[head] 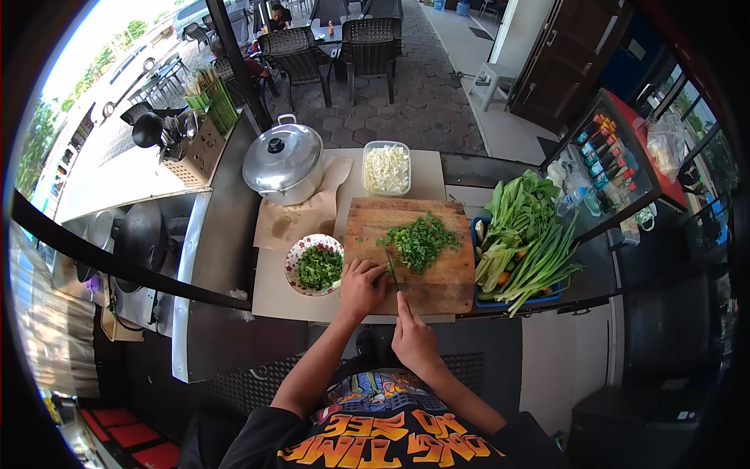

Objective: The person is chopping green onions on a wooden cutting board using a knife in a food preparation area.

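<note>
My right hand (pixel 413 334) grips the handle of a kitchen knife (pixel 392 267), its blade resting over the wooden cutting board (pixel 410 208). My left hand (pixel 360 287) presses down at the board's left side, fingers bent around a spring onion (pixel 389 267). A green bit of the stalk shows by the blade; a pale end (pixel 336 284) sticks out at the left, and the rest is hidden under my hand. Beyond the knife lies a heap of chopped green onion (pixel 423 241). Left of the board, a flower-patterned bowl (pixel 291 258) holds more chopped greens (pixel 319 267).
A lidded aluminium pot (pixel 284 161) stands back left on brown paper (pixel 296 225). Behind the board is a plastic tub of shredded cabbage (pixel 387 169). A blue tray (pixel 515 303) of leafy greens and spring onions (pixel 545 264) adjoins the right. A dark post (pixel 135 264) crosses the left. People sit beyond.
</note>
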A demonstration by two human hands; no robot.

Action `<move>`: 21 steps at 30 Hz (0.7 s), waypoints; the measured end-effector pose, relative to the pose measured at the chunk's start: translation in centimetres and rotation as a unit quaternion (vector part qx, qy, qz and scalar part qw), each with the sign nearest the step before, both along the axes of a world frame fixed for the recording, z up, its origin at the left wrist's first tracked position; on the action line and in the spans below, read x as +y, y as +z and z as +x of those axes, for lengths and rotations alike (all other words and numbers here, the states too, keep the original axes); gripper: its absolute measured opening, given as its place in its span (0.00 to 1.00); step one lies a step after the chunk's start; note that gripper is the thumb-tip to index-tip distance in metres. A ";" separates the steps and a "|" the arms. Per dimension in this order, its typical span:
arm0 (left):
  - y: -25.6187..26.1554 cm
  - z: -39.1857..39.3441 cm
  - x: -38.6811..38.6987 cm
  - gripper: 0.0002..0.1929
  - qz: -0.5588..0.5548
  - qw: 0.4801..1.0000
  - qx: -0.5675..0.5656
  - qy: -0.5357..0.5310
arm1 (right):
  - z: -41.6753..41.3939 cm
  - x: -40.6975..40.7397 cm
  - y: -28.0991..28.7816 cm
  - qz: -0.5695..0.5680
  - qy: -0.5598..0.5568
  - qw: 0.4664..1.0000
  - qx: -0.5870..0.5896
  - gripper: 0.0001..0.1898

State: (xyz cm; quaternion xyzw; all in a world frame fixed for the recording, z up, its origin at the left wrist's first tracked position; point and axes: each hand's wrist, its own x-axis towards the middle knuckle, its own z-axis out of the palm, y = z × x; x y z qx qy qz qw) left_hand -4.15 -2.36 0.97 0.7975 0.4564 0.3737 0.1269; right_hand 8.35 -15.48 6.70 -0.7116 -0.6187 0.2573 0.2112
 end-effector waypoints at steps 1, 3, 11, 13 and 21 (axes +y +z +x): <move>0.0 0.0 0.1 0.11 0.005 1.000 0.000 -0.003 | 0.0 -0.1 -0.4 -0.001 -0.001 1.000 0.001 0.32; 0.0 0.0 0.1 0.10 0.007 1.000 0.005 -0.005 | 0.0 -0.2 -1.0 0.000 0.007 1.000 -0.011 0.33; 0.1 0.2 0.0 0.10 0.008 1.000 0.015 -0.005 | 0.7 -0.8 -2.8 0.037 0.022 0.998 -0.044 0.34; -0.1 0.1 0.1 0.10 0.015 1.000 0.022 -0.003 | 1.1 -1.5 -3.0 0.048 0.028 0.997 -0.054 0.34; 0.2 0.3 0.0 0.10 0.002 1.000 0.010 0.002 | 4.3 -6.6 -1.6 0.098 0.017 0.991 0.090 0.31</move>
